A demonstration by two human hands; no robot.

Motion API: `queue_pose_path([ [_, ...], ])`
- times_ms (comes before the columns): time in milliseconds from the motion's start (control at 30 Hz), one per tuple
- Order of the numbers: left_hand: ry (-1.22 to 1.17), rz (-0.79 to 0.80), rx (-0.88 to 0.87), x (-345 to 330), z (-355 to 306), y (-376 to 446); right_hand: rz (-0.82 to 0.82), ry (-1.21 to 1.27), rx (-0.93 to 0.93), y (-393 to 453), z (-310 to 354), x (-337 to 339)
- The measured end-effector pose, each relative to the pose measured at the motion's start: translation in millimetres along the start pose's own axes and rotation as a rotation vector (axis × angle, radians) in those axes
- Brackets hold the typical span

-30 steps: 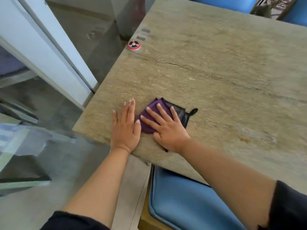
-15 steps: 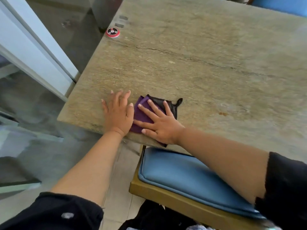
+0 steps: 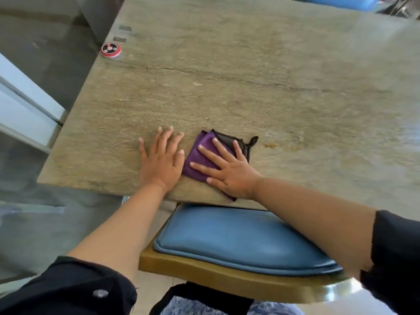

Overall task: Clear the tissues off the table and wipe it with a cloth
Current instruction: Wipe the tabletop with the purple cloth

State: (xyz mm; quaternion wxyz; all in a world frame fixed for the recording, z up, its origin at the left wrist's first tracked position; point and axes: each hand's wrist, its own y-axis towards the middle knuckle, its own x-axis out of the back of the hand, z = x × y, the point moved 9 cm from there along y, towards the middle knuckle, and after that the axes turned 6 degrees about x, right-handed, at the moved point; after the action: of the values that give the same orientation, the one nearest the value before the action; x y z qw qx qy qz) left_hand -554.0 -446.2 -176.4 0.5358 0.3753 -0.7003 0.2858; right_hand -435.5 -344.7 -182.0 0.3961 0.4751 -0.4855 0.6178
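Note:
A folded purple cloth (image 3: 202, 148) with a black edge and loop lies near the front edge of the stone table (image 3: 250, 83). My right hand (image 3: 227, 169) presses flat on the cloth, fingers spread. My left hand (image 3: 162, 160) lies flat on the bare table just left of the cloth, fingers apart, holding nothing. No tissues are in view on the table.
A round red and black call button (image 3: 110, 50) sits at the table's far left edge. A small brown stain (image 3: 270, 145) marks the top right of the cloth. A blue cushioned chair (image 3: 238, 242) is tucked under the front edge. Blue chairs stand beyond the far side.
Both hands and the cloth have shifted a little to the right along the front edge. The view has tilted down, showing more of the chair.

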Motion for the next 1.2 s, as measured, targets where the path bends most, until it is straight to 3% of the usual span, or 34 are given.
queue_pose_path([
  [100,-0.044,-0.041,0.012,7,-11,6,0.055,-0.048,0.336,-24,23,-8],
  [200,-0.106,0.034,-0.111,-3,-44,10,0.024,-0.105,0.437,-34,6,-9],
  [400,-0.352,-0.031,-0.123,-7,-48,15,-0.049,0.025,-0.112,-6,-55,0],
  [500,-0.411,-0.073,-0.131,6,-55,14,-0.045,0.105,-0.099,-9,-48,3],
  [633,-0.289,-0.059,-0.490,18,-109,4,-0.180,0.213,-0.070,-51,-59,12],
  [733,-0.011,0.146,-0.688,-18,-146,-13,-0.257,0.298,-0.299,-89,-106,12],
  [867,0.244,0.192,-0.596,-49,-146,-12,-0.355,0.343,-0.771,-157,-176,3],
  [967,0.268,0.198,-0.525,-53,-155,13,-0.299,0.320,-1.118,-215,-215,-21],
  [1100,0.226,0.240,-0.345,-67,-198,63,-0.237,0.334,-1.158,-237,-225,-42],
  [1200,0.231,0.288,-0.414,-81,-245,61,-0.264,0.308,-1.164,-234,-225,-41],
])
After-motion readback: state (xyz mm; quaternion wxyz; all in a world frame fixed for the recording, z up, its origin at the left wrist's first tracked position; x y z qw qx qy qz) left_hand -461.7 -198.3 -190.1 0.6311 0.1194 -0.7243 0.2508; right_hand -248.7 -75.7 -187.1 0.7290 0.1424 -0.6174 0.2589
